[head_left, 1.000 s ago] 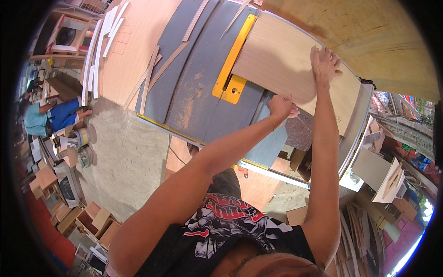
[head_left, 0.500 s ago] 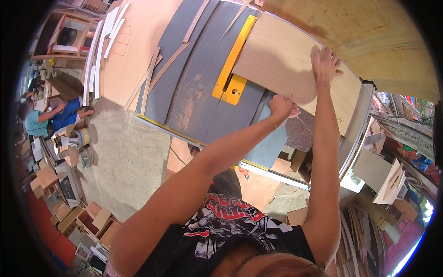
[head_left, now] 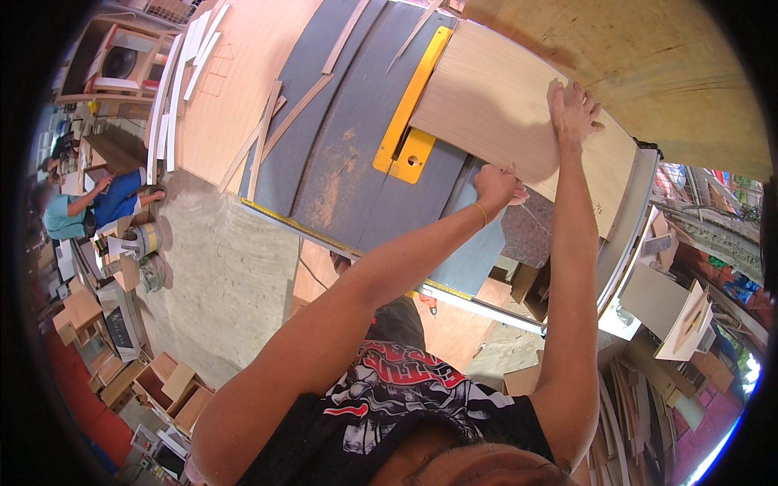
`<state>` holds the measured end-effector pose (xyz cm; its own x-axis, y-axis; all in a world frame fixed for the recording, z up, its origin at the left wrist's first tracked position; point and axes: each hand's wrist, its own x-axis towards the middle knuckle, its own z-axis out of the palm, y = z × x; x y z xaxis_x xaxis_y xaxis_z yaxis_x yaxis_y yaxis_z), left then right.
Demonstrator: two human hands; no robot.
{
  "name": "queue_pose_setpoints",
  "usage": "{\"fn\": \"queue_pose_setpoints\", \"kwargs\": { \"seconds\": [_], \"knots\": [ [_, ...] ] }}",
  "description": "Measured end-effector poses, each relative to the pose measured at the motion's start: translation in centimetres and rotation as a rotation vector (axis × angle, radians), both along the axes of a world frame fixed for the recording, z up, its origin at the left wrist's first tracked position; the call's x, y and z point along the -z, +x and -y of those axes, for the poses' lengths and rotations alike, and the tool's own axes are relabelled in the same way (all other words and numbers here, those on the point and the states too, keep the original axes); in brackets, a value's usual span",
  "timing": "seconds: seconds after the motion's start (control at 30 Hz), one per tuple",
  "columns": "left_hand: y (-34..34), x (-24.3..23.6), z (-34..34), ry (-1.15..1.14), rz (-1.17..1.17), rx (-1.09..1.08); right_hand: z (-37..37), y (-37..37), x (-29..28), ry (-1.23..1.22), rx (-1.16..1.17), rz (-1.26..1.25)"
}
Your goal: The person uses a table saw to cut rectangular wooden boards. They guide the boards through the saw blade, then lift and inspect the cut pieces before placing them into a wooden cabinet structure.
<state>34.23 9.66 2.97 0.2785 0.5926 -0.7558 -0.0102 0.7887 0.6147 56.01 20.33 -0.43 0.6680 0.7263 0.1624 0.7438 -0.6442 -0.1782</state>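
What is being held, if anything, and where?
The left hand appears to grip the wooden board at its near edge, partly hidden. The right hand lies spread on top, near the far edge.

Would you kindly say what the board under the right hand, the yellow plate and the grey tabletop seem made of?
The board looks like unpainted wood, perhaps veneered, with pale grain. The yellow plate seems plastic or painted metal, evenly coloured. The grey tabletop may be metal, dull and smooth.
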Motion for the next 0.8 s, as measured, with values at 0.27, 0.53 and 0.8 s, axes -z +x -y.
{"fn": "queue_pose_setpoints", "kwargs": {
  "seconds": [0.27, 0.53, 0.8],
  "knots": [
    [0.2, -0.1, 0.0, 0.017, 0.011, -0.006, -0.2, 0.3, 0.2, -0.003, 0.016, 0.001],
    [0.5, 0.2, -0.3, 0.012, 0.010, -0.011, -0.4, 0.5, 0.2, -0.001, 0.008, -0.009],
    [0.8, -0.5, -1.3, -0.006, 0.016, 0.025, -1.2, 1.0, 0.1, -0.009, 0.005, -0.016]
  ]
}}
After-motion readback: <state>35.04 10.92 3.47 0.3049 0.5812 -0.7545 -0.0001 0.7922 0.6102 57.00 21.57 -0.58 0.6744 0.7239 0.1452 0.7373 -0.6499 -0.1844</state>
